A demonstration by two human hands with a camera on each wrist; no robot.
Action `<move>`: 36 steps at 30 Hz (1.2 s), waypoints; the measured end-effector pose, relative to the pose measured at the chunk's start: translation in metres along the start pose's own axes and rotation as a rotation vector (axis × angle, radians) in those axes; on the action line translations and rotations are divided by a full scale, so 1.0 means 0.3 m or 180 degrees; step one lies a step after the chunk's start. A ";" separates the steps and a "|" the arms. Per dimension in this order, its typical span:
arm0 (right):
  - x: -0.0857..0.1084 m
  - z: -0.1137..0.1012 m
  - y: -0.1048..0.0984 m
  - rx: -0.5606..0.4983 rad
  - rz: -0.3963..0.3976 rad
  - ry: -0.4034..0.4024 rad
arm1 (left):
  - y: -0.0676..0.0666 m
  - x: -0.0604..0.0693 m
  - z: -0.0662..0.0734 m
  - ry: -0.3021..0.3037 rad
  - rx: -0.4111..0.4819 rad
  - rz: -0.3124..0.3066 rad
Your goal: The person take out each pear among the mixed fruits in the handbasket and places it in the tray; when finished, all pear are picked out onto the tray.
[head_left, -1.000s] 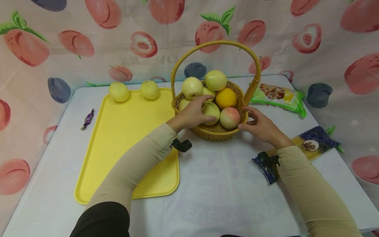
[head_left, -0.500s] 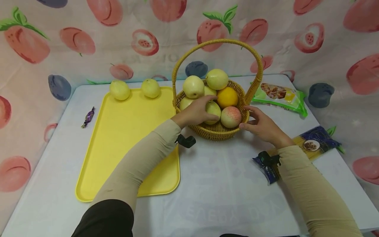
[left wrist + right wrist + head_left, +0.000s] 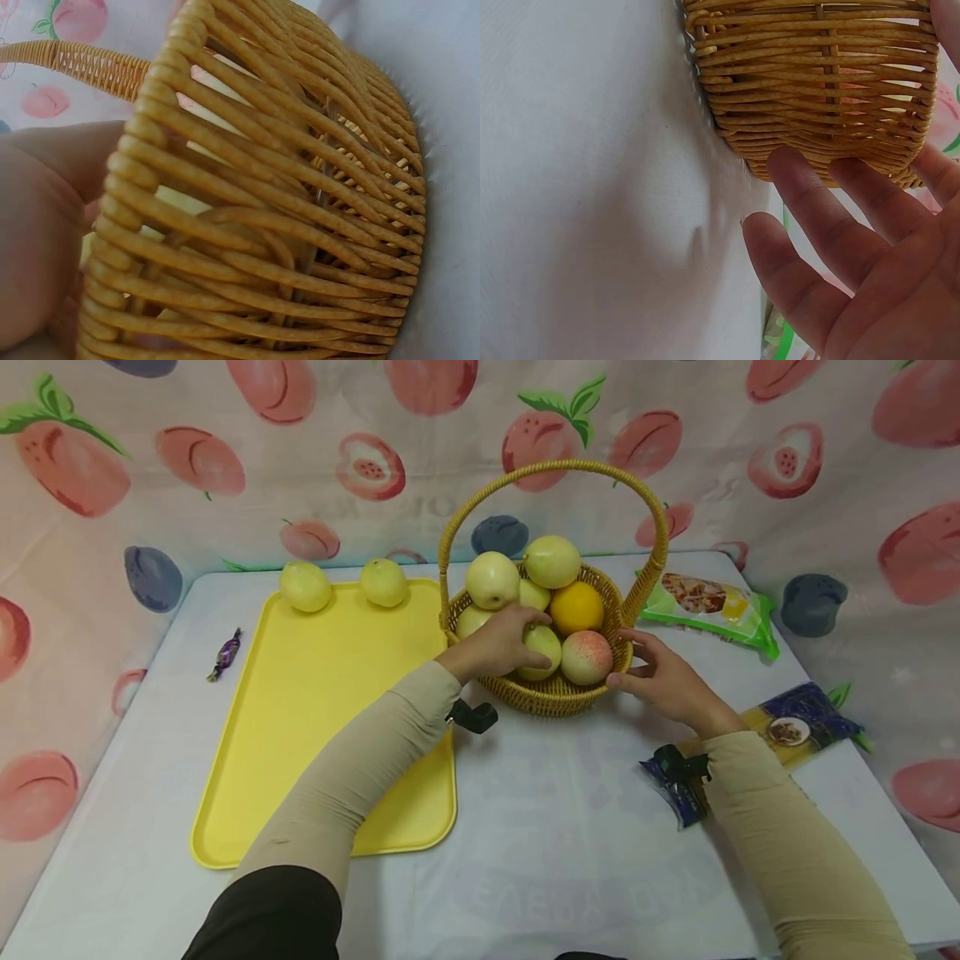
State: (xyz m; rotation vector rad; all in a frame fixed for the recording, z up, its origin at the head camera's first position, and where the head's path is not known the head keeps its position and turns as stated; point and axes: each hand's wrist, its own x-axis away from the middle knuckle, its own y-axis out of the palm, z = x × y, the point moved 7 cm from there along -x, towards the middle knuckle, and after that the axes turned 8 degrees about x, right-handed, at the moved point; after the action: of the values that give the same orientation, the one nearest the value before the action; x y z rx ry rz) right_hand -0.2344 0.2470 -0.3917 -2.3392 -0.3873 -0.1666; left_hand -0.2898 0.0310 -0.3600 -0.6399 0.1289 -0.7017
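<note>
Holding pale green fruit [image 3: 544, 653] in left grip [image 3: 497, 643], curled round it, inside wicker basket [image 3: 553, 701] on table [image 3: 555, 827]. Touching basket's right side with right grip [image 3: 666, 682], loosely spread. Just beside green fruit: peach [image 3: 587, 657]; just behind both: orange [image 3: 577, 607]. Left of basket: yellow tray [image 3: 330, 677].

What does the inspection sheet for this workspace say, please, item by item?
Surface: white table with yellow tray.
Job's things: wicker basket, upright, holding orange fruit, peach and pale green fruits; two similar fruits at tray's far edge.
Clutter: purple wrapped candy; green packet; blue-and-gold packet.
Hands: left hand grips one pale green fruit; right hand touches basket's side.
Cables: nothing seen.
Surroundings: fruit-printed backdrop.
</note>
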 end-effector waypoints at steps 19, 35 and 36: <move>-0.005 0.004 0.000 0.0026 0.0008 -0.0029 | 0.016 -0.005 -0.011 -0.0316 -0.0125 -0.0251; 0.000 -0.001 -0.001 0.0031 -0.0024 0.0008 | 0.025 0.002 0.005 -0.0030 -0.0190 -0.0063; -0.001 -0.002 -0.001 0.0034 -0.0025 0.0010 | 0.024 0.002 0.004 -0.0020 -0.0199 -0.0062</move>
State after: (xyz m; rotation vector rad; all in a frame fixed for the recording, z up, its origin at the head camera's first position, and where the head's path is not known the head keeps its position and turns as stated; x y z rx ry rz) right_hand -0.2348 0.2468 -0.3912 -2.3269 -0.3951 -0.1717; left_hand -0.2850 0.0354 -0.3632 -0.7041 0.1394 -0.7165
